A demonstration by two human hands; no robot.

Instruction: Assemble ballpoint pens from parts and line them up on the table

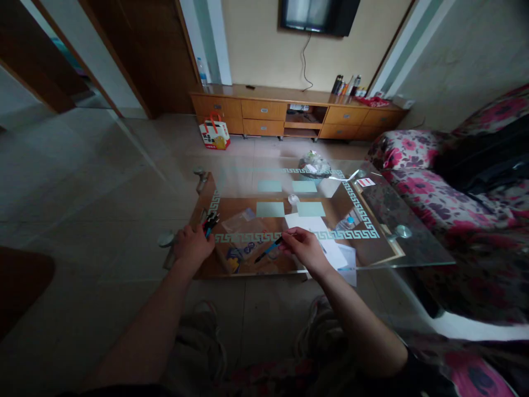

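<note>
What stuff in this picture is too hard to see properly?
- Head view: the pens in the left hand are bunched together and small, so their number is unclear.
- Head view: the tip of the blue pen in the right hand is too small to tell if it is capped.
- Head view: the papers show no readable writing.
- Head view: things under the glass table are blurred by reflections.

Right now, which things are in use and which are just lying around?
In use:
- blue pen in the right hand
- bunch of pens in the left hand
- white paper by the right hand

Lying about:
- red-and-white bag on the floor
- plastic bag at the glass table far edge
- bottles on the cabinet
</note>
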